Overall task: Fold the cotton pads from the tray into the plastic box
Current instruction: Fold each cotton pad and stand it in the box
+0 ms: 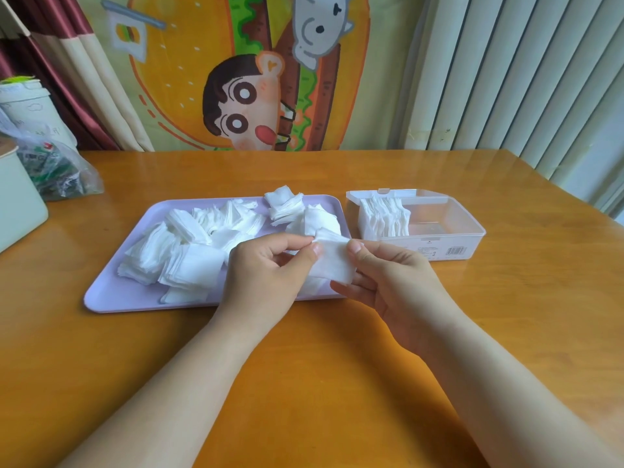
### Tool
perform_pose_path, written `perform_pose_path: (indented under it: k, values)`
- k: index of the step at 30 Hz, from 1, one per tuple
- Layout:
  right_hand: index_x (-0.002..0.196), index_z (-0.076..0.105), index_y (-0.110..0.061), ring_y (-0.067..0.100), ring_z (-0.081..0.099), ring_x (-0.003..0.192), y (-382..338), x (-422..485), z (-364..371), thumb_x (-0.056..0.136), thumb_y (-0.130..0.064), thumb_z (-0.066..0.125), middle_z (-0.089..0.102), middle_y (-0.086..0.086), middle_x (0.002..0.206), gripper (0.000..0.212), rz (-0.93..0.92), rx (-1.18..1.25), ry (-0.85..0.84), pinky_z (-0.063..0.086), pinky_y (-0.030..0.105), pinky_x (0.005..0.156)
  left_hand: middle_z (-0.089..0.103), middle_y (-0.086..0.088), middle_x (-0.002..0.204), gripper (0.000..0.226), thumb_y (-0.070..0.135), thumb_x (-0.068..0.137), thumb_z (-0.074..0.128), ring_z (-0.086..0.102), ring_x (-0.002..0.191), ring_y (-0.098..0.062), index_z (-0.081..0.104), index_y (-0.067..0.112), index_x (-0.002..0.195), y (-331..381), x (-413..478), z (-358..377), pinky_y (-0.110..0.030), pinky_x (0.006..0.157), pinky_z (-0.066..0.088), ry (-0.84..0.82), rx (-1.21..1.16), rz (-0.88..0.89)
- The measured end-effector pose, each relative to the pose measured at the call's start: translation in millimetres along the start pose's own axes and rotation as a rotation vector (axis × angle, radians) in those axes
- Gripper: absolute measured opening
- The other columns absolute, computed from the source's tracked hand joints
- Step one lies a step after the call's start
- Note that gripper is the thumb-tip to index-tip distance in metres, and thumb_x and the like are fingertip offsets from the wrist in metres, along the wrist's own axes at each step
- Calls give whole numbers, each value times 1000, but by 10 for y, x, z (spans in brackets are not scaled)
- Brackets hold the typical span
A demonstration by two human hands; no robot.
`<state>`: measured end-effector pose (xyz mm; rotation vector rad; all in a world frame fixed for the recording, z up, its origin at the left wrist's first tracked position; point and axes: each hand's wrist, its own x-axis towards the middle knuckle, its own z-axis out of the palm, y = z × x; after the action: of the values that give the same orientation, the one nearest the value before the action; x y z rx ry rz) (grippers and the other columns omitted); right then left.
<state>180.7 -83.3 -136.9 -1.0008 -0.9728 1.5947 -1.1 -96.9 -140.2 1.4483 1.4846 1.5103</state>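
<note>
Both hands are raised just above the near right corner of the lilac tray (111, 298), sharing one white cotton pad (332, 261). Left hand (266, 265): thumb and forefinger pinch the pad's upper left edge, the remaining fingers curled beneath. Right hand (388, 278): thumb presses on the pad's right side, with the fingers curled under it in support. The pad is held clear of the tray, partly bent. The tray carries a loose heap of cotton pads (189, 244), some in small stacks, spread across most of its surface. The clear plastic box (449, 231) stands just beside the tray's right end, lid (381, 192) open at the back; a row of folded pads (385, 217) stands upright in its left part. All rest on the wooden table (304, 383). A plastic bag (57, 167) lies at far left
</note>
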Motion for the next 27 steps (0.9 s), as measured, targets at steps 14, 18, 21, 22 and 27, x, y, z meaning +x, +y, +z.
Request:
perform_pose_path:
  k: [14, 18, 21, 22, 27]
  values:
    - [120, 72, 6, 28, 78, 98, -7, -16, 8, 105, -9, 61, 78, 23, 111, 24, 54, 72, -36, 65, 33, 85, 73, 10, 93, 7, 10, 86, 81, 69, 86, -10, 80, 17, 87, -72, 40, -23, -24, 67, 54, 64, 311, 470]
    - [119, 74, 2, 29, 77, 99, 2, -21, 10, 106, -9, 61, 78, 22, 112, 22, 26, 15, -21, 65, 35, 85, 65, 15, 97, 19, 14, 88, 80, 64, 88, -13, 75, 22, 104, -77, 36, -5, -17, 70, 48, 8, 341, 422]
    - [117, 76, -1, 27, 76, 95, 7, -23, 18, 105, -8, 61, 79, 20, 109, 20, -7, -14, -3, 64, 32, 80, 66, 14, 95, 24, 17, 89, 79, 65, 85, -12, 75, 24, 112, -106, 47, 3, -25, 71, 55, 23, 310, 356]
    - [118, 75, -1, 27, 77, 95, 7, -23, 20, 105, -8, 61, 79, 20, 110, 20, -14, -18, -7, 64, 32, 80, 67, 13, 94, 21, 16, 89, 80, 65, 83, -12, 77, 23, 109, -106, 51, 5, -28, 71, 57, 28, 309, 344]
    - [118, 75, -1, 25, 77, 95, 4, -27, 30, 105, -9, 62, 79, 20, 110, 21, -26, -42, -3, 64, 34, 83, 69, 14, 86, 9, 11, 88, 81, 66, 77, -10, 80, 20, 91, -78, 36, -9, -27, 66, 55, 71, 294, 369]
